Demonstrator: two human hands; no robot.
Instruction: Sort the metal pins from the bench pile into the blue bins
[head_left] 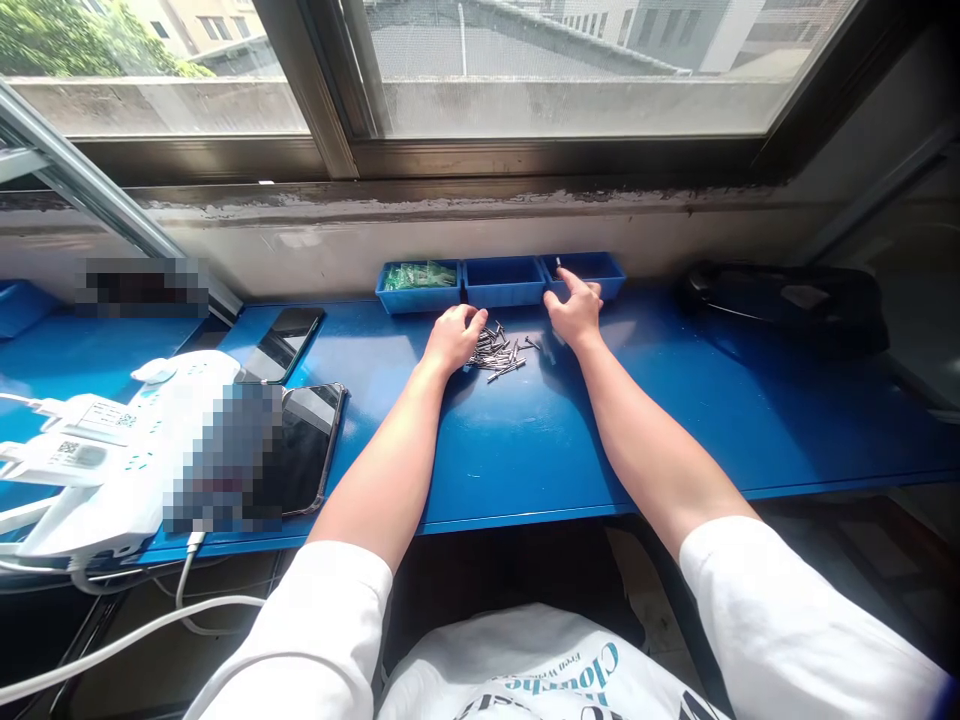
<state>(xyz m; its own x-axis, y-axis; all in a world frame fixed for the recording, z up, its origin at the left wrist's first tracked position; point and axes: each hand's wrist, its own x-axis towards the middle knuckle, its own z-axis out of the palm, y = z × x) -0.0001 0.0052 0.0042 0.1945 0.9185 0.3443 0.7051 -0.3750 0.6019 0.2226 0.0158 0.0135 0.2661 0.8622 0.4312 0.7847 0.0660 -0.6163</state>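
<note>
My left hand [453,338] rests on the blue tabletop, fingers curled at the left edge of a loose pile of metal screws [495,350]. Its fingertips are partly hidden, so what they hold, if anything, does not show. My right hand [576,308] reaches over the front wall of the right blue bin [611,278], index finger stretched forward and the thumb lower. A small screw [558,262] with a bright tip shows at that fingertip. The middle blue bin [504,293] stands beside it. In the left blue bin [418,299] lie green-and-clear plastic packets [420,275].
To the left, a white power strip [150,430] with plugs and cables lies near two dark phones [285,345]. A black case [787,305] sits at the right. Behind the bins runs a wall below the window [570,70]. A metal frame [112,190] slants at the left.
</note>
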